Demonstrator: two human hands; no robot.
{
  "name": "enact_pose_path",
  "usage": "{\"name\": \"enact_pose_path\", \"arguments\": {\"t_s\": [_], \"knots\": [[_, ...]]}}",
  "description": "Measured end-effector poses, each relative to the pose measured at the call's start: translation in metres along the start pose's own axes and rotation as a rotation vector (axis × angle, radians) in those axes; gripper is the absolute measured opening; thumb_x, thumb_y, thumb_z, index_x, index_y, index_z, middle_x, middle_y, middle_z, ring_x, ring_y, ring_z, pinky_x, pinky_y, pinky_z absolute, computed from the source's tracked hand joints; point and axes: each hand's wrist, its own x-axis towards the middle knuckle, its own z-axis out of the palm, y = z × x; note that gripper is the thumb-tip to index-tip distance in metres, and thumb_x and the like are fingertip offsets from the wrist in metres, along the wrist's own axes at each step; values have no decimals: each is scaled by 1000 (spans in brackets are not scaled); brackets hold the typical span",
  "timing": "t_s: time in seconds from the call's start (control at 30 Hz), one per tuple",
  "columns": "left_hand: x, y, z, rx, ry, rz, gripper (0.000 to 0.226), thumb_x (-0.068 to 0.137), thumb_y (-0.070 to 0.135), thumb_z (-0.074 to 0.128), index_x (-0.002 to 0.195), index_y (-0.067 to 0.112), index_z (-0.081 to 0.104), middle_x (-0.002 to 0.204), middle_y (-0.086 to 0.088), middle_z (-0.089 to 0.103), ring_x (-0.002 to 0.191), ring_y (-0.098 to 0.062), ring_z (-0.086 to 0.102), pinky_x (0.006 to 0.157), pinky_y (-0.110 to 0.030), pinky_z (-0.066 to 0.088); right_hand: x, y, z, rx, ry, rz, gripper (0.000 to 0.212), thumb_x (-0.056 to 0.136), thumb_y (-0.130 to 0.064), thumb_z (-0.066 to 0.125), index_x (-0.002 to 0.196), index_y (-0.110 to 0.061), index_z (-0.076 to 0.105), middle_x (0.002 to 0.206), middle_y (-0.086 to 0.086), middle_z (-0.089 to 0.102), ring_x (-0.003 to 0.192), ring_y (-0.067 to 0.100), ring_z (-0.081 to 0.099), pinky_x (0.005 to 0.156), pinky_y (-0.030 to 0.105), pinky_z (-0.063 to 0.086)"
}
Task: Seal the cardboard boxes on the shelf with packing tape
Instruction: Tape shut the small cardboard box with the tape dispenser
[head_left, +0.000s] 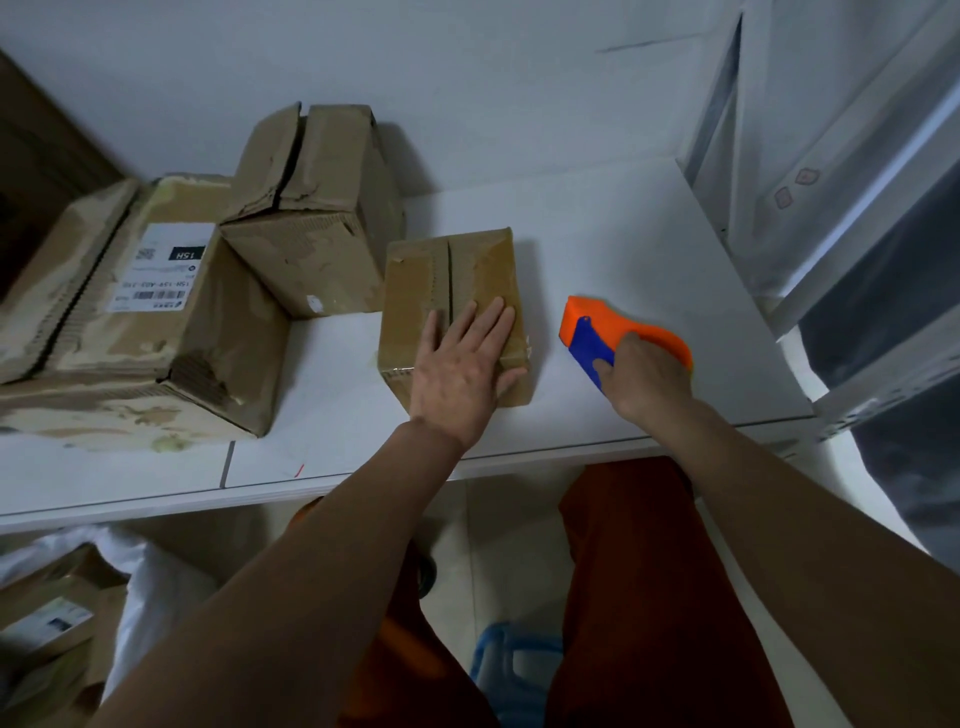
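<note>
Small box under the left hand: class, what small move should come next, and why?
Probably bring the tape dispenser from the shelf onto the small box. The right hand grips it beside the box, the left hand lies flat holding the box down, and the centre seam looks open at the far end.

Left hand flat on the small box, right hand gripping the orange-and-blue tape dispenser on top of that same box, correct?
Not quite. The head view shows the left hand flat on the small box, but the right hand grips the orange-and-blue tape dispenser on the white shelf beside that box, not on top of it.
</note>
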Motion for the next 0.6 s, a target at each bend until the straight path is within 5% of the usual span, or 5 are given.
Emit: {"name": "enact_pose_path", "arguments": {"t_s": [0.1,0.27,0.4,0.5,0.6], "knots": [[-3,2,1,-44,66,-22,72,92,53,48,151,20,25,156,-7,30,144,-26,28,118,-49,18,2,2,6,63,77,-23,31,90,-31,57,92,0,54,93,19,62,89,34,59,69,35,42],[-25,11,10,-144,238,-133,86,86,48,60,147,0,24,155,-19,27,145,-33,22,117,-51,20,-47,-34,24,398,606,-364,28,92,-12,40,99,4,61,99,22,59,97,36,55,89,33,39],[-46,16,21,-77,187,-145,68,95,44,40,146,0,30,154,-18,30,145,-31,24,119,-48,14,-83,-72,51,744,302,-400,51,94,-16,39,143,-2,34,148,6,34,137,11,28,109,10,18],[-48,13,19,-81,152,-127,60,94,35,31,146,4,32,153,-13,35,143,-28,30,119,-46,15,-79,-81,57,737,121,-288,63,98,-16,41,152,-18,9,158,2,18,144,13,20,113,24,23],[-48,9,18,-69,127,-100,62,94,38,30,146,6,33,152,-11,36,142,-28,31,119,-45,14,-63,-84,56,784,64,-178,62,99,-24,41,152,-24,8,152,2,32,135,16,38,109,38,38]]}}
